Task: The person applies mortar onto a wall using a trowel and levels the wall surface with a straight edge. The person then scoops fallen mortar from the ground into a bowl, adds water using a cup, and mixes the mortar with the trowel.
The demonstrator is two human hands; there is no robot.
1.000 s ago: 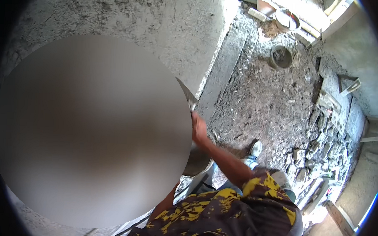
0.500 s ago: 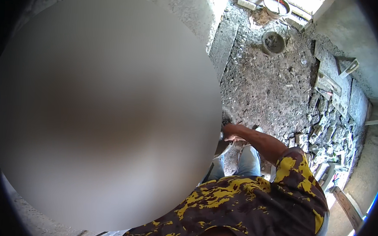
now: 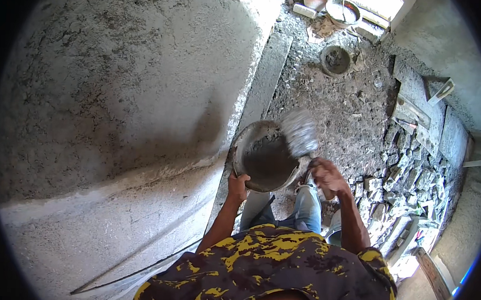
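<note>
My left hand (image 3: 238, 186) grips the near left rim of a round dark basin (image 3: 237, 145), thumb over the edge. Grey wet mortar (image 3: 274, 165) lies inside it. On the basin's right side, my right hand (image 3: 328, 176) is closed around the handle of a trowel (image 3: 300, 133). The trowel's wide metal blade points up and away from me, close to the basin's far right rim, smeared by motion. I cannot tell whether the blade carries mortar.
A rough plastered wall (image 3: 147, 81) rises at the left, with a long board (image 3: 267, 71) along its foot. Farther off stand a mortar bucket (image 3: 335, 61) and a pale bucket (image 3: 343, 13). Broken rubble (image 3: 411, 176) and a wooden hand float (image 3: 441, 92) lie at the right.
A blurred grey patch hid the left part of the view earlier, including my left hand. My right hand has moved right, and the trowel blade now shows beside the basin.
</note>
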